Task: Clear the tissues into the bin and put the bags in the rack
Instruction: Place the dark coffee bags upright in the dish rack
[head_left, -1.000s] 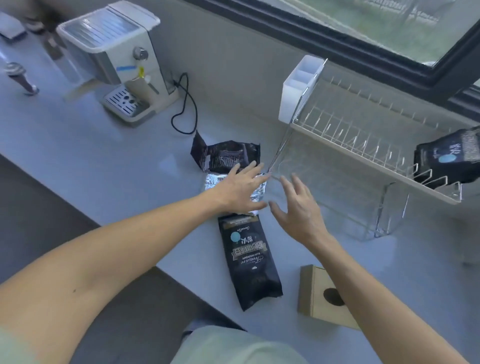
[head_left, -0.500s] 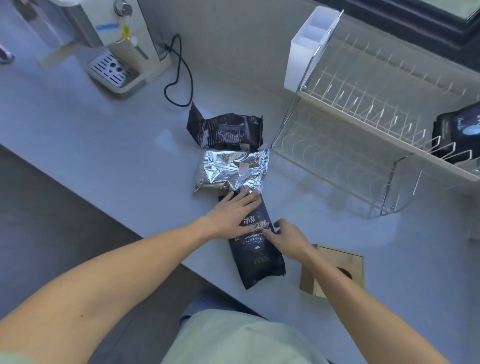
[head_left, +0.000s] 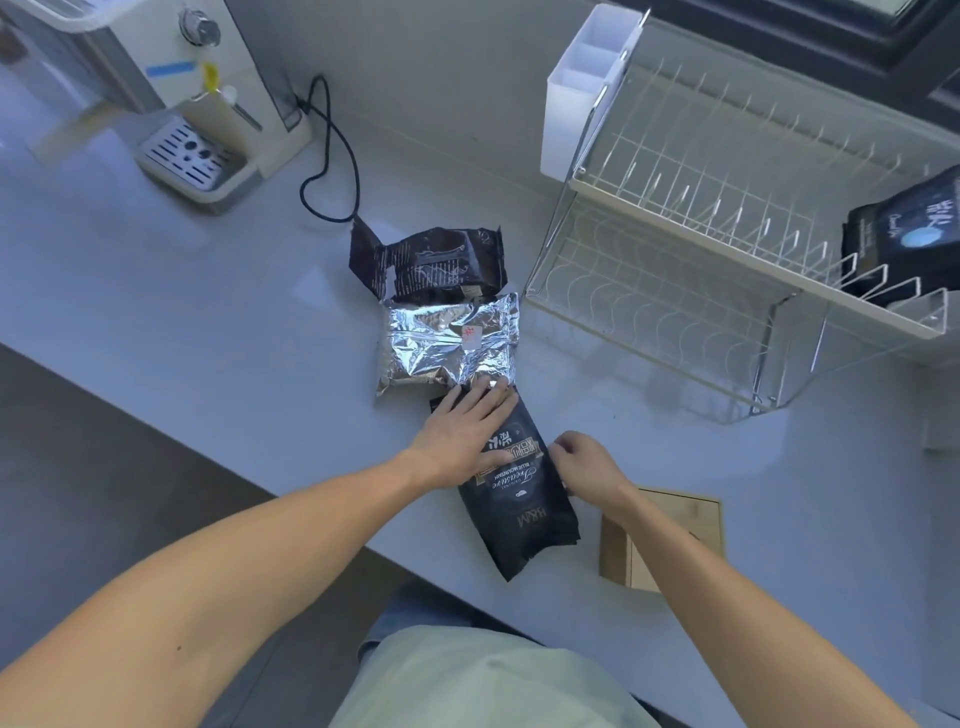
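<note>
A long black coffee bag (head_left: 524, 512) lies on the grey counter near its front edge. My left hand (head_left: 462, 434) lies flat on the bag's far end with straight fingers. My right hand (head_left: 584, 460) curls its fingers around the bag's right edge. Just beyond lie a crumpled silver foil bag (head_left: 441, 343) and a torn black bag (head_left: 431, 265). The white wire dish rack (head_left: 727, 218) stands at the right, with another black bag (head_left: 906, 239) on its upper tier. No tissues and no bin are in view.
A cardboard box (head_left: 670, 540) sits by my right forearm. A white coffee machine (head_left: 192, 98) stands at the back left, its black cable (head_left: 332, 161) looping on the counter. A white cutlery holder (head_left: 582, 88) hangs on the rack's left end.
Both hands came back from the silver bag toward me onto the long black bag. My left hand now lies on it and my right has taken its edge.
</note>
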